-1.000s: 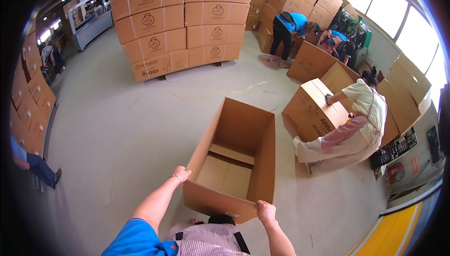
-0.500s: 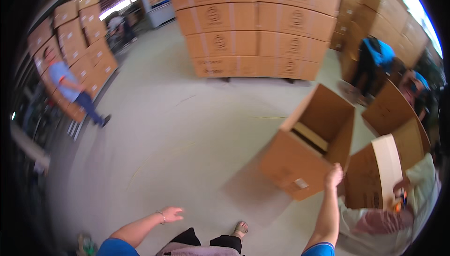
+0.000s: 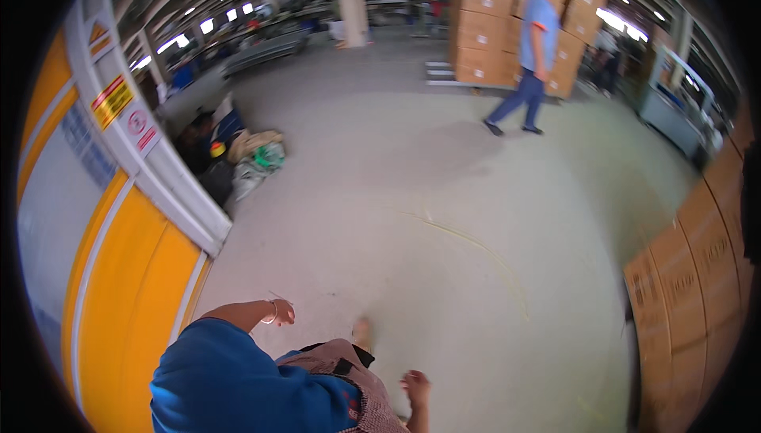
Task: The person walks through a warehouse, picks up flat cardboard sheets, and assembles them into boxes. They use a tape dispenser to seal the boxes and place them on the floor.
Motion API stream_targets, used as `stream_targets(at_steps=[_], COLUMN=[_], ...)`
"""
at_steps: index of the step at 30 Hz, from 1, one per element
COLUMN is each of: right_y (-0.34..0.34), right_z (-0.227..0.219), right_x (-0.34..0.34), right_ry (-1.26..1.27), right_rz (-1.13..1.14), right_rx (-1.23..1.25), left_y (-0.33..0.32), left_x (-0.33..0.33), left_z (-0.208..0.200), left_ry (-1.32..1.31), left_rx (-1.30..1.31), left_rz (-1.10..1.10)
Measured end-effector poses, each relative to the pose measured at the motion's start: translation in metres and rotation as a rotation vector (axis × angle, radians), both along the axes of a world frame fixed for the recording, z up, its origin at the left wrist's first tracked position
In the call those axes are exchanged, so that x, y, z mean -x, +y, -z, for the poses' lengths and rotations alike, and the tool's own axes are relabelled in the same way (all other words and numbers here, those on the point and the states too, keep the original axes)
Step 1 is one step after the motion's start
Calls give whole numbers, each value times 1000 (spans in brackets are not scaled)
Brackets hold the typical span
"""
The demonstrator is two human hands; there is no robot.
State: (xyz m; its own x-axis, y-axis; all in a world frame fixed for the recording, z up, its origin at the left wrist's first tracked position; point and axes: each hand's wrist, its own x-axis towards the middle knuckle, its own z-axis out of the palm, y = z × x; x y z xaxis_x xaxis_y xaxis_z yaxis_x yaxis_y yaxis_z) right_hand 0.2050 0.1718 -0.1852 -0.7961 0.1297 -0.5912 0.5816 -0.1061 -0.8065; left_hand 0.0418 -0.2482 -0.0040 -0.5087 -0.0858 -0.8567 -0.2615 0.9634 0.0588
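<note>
My left hand point(image 3: 283, 313), with a bracelet at its wrist, hangs beside my body over the floor. Its fingers are curled in, and nothing shows in them. Lower down, in front of my patterned apron point(image 3: 339, 369), my right hand point(image 3: 416, 388) is loosely closed, also with no object visible in it. Neither hand touches anything; the nearest thing to both is my own clothing. One foot point(image 3: 362, 333) shows blurred between them.
A yellow panelled door point(image 3: 131, 298) with a white frame point(image 3: 151, 132) stands at the left, with a heap of bags point(image 3: 258, 155) beyond. Stacked cartons point(image 3: 682, 290) rise at the right. A person in blue point(image 3: 537, 44) walks past a loaded cart point(image 3: 483, 36) at the back.
My view has swung left, toward the yellow door. My right hand has let go of the open cardboard box, which is out of view. My left fingers, stretched before, are curled.
</note>
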Motion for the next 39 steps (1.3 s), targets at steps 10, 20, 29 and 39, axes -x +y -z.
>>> stream_targets(at_steps=[10, 20, 29, 39], right_y=[62, 95, 65, -277], right_z=[40, -8, 32, -45], right_x=[252, 457, 733, 1126], right_ry=[-212, -478, -333, 295], right_rz=[-422, -139, -356, -847], right_rx=[-470, -180, -118, -412], left_y=[-104, -83, -124, -232], left_x=[92, 268, 440, 471], left_z=[95, 59, 20, 84], left_ry=[390, 199, 298, 203], left_rx=[-283, -319, -269, -145], left_rz=[-454, -23, -207, -512])
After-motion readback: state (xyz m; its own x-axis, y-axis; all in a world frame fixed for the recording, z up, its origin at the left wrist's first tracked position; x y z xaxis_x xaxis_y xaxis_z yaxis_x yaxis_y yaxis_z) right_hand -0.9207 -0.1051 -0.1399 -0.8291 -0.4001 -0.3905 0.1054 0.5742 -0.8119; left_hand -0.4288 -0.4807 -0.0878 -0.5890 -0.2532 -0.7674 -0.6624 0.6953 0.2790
